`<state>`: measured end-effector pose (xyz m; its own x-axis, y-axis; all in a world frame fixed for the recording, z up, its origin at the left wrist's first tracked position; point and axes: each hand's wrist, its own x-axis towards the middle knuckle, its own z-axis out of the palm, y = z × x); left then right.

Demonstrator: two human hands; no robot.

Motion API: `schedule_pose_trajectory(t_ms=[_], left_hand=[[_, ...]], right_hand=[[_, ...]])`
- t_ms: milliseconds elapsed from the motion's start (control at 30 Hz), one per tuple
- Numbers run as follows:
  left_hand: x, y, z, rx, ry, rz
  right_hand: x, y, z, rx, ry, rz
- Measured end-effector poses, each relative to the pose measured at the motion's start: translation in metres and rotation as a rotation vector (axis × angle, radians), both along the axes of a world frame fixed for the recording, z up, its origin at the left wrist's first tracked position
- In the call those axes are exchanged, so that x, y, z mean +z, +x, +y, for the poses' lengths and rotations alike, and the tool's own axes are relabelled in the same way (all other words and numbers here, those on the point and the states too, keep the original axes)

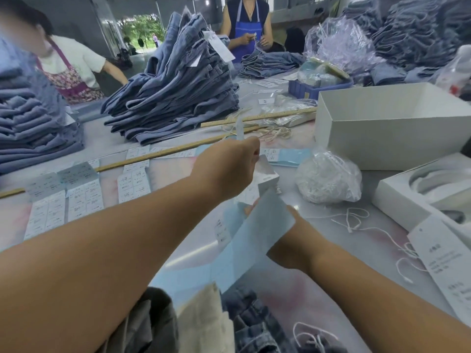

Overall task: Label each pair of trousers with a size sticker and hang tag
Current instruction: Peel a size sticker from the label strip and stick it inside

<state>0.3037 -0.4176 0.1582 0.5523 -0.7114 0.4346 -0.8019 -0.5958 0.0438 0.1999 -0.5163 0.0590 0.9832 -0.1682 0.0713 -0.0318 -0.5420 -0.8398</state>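
My left hand [229, 166] is stretched out over the table with curled fingers, pinching a small pale strip that sticks up, blurred. My right hand [293, 235] grips a light blue backing sheet [257, 240] from below, held tilted above the table. Sheets of white size stickers [84, 197] lie in rows on the left of the table. A white hang tag [443, 261] lies at the right edge. Trousers [254, 324] lie at the near edge under my arms. A tall stack of blue trousers [178, 98] stands further back.
A wooden ruler [158, 155] crosses the table. A large white box [397, 123], a bag of white strings [328, 179] and loose strings [356, 222] lie to the right. Two people work at the far side, among more trouser piles [33, 118].
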Motion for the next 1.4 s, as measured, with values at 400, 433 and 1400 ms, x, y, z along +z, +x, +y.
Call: schedule_pose_trajectory(t_ms=[400,433,1400], left_hand=[[-0.048,0.036,-0.029,0.103,-0.129,0.186],[-0.051,0.038,-0.029,0.103,-0.135,0.205],[-0.095,0.042,-0.036,0.168,-0.304,0.992]], right_hand=[[-0.002,0.078,-0.079,-0.050,-0.781,0.139],[-0.005,0.084,-0.079,-0.022,-0.819,0.180],[-0.047,0.105,-0.062,-0.282,-0.874,-0.115]])
